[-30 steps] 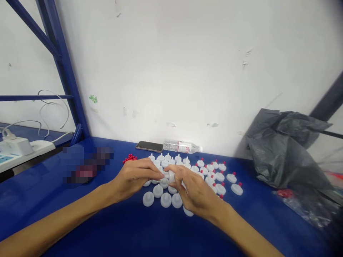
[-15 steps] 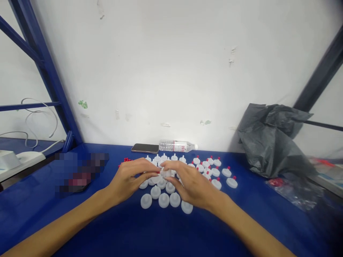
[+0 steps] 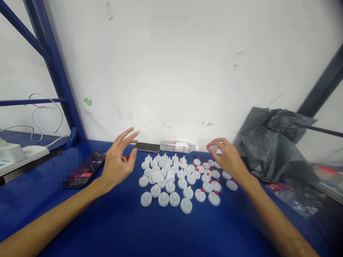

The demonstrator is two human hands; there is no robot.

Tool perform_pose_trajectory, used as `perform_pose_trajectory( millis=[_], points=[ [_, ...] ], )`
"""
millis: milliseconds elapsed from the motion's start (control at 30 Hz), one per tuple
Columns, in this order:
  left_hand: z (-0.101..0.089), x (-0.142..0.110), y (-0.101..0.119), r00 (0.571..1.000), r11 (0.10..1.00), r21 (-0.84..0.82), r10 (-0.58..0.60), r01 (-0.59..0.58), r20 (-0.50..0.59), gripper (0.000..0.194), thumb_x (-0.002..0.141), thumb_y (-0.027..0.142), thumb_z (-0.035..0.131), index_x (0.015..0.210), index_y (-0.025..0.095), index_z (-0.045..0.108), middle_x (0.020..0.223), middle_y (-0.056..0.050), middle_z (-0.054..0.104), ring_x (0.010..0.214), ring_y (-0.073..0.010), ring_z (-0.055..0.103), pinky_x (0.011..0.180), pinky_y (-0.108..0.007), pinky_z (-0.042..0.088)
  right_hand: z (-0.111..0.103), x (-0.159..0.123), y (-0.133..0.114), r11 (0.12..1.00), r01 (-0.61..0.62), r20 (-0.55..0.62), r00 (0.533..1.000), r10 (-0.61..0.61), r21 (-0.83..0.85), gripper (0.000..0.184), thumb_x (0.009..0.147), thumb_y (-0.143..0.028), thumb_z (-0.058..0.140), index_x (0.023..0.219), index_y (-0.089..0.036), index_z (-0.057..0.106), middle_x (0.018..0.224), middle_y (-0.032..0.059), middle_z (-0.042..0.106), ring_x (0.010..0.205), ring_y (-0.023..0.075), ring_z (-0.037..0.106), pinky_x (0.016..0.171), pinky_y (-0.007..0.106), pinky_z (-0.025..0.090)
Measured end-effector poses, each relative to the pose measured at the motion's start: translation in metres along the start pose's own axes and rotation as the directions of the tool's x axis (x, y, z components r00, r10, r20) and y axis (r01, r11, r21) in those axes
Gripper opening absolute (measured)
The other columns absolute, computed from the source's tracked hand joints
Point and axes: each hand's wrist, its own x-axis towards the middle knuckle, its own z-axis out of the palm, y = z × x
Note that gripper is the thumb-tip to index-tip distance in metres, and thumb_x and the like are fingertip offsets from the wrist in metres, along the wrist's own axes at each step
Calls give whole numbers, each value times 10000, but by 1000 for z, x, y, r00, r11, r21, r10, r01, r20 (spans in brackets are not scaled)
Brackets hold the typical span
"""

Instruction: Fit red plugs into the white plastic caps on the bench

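Note:
My left hand (image 3: 119, 159) is raised with its fingers apart and nothing in it, beside a small pile of red tips (image 3: 127, 157) that it partly hides. My right hand (image 3: 225, 155) pinches a white nozzle cap (image 3: 213, 147) with a red tip, held above the right-hand group. Between the hands, many white nozzle caps without red tips (image 3: 163, 199) stand on the blue table (image 3: 166, 232). To their right are several white nozzle caps with red tips (image 3: 214, 198); my right hand covers a few of these.
A phone (image 3: 147, 147) and a lying water bottle (image 3: 178, 146) are by the wall. At left lies another phone (image 3: 88, 171), near a power strip (image 3: 24, 157). A grey plastic bag (image 3: 276, 142) and a clear bag (image 3: 297, 200) are at right.
My hands have parted from the middle. The left moved left and opened; the right carried the nozzle cap to the right. The view has shifted slightly.

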Motion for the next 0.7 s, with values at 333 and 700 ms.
perform_pose_trajectory(
  millis=[333,700],
  points=[
    [-11,22,-6,827,783,622,-341,-13,446,327,1243,230,570,1252,199,895,1387,-173,887,1302,-390,852,1003,-463,695,-20,8,25,976,-128,337,924,181,-174,245,1149,-406,760,1033,-274,931,1140,128,970,1172,391,896,1111,523,660],
    [-1,3,-33,750,698,713,-435,-70,499,266,1174,181,661,1105,185,918,1221,-217,910,1235,-429,826,962,-472,697,-24,5,34,962,-172,483,837,255,-211,223,1034,-342,881,815,-300,871,793,66,900,774,291,843,786,391,533]
  ],
)
